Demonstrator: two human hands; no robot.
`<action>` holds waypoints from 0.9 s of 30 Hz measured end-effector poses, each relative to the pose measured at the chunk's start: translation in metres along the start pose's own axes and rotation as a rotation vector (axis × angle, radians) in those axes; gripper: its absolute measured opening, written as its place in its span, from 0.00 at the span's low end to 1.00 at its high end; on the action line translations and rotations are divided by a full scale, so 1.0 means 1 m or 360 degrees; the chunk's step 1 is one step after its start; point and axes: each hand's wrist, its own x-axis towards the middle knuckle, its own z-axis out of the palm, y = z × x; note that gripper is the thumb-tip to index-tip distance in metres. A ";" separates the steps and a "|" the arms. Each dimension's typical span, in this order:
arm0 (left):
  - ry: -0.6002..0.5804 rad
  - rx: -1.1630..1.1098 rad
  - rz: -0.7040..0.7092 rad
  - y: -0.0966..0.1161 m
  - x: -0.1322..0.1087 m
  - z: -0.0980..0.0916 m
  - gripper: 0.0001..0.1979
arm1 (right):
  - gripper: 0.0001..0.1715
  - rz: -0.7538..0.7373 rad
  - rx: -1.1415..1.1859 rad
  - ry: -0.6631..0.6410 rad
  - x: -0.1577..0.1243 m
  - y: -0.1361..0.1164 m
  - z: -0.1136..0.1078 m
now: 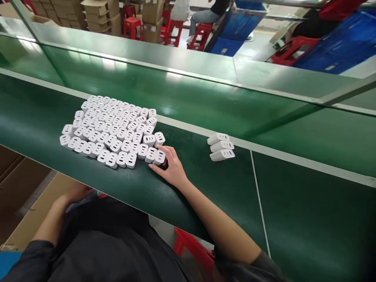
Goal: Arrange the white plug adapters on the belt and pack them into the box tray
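A large cluster of white USB chargers (110, 127) stands in uneven rows on the green work surface, their slotted port ends facing up. At the cluster's front right end, my right hand (173, 168) has its thumb and fingers closed around the end charger (159, 156). Its thumb lies on the near side and its fingers on the far side. My left hand (80, 192) is low by the table's front edge, near my lap, with its fingers mostly hidden. Away to the right, three more white chargers (222, 146) lie side by side, tilted.
The green conveyor-like surface (308, 203) has a pale seam line (260, 203) across it. Behind runs a raised metal ledge (188, 58). Beyond are cardboard boxes (101, 15), red stools (133, 27), blue bins (227, 45) and seated people.
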 end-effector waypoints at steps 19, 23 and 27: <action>0.0985 0.0340 0.1436 0.072 0.076 -0.039 0.21 | 0.37 -0.0218 -0.0339 0.0285 -0.003 0.003 0.003; 0.0918 0.0550 0.1912 0.078 0.091 -0.070 0.17 | 0.41 -0.0333 -0.0448 0.0357 -0.005 0.009 -0.003; 0.0832 0.0654 0.2123 0.095 0.117 -0.108 0.22 | 0.39 -0.0372 -0.0641 0.0368 -0.009 0.008 -0.012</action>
